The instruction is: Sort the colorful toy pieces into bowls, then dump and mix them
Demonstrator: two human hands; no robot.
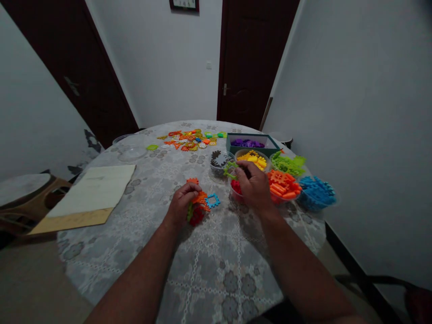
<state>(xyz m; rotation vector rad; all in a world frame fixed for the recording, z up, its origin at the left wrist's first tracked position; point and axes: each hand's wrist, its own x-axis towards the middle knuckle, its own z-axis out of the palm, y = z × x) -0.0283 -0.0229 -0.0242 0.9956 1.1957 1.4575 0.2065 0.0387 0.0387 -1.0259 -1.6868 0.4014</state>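
My left hand (183, 202) is closed on a cluster of joined plastic building pieces (201, 198), mostly orange, with red and green ones low down. A blue square frame piece (212, 200) sticks out at its right side. Between the fingertips of my right hand (254, 182) is a light green building piece (231, 170), held up off the table. Behind and under that hand stand a bowl of red pieces (235, 186) and a bowl of yellow pieces (252, 158), both partly hidden. A bowl of grey pieces (221, 160) is just beyond the green piece.
Bowls of orange (283, 185), blue (317, 191) and green pieces (289, 164) stand at the right, near a box of purple pieces (248, 143). Mixed loose pieces (191, 140) lie at the back. On the left are a paper folder (91, 191) and a clear container (131, 153).
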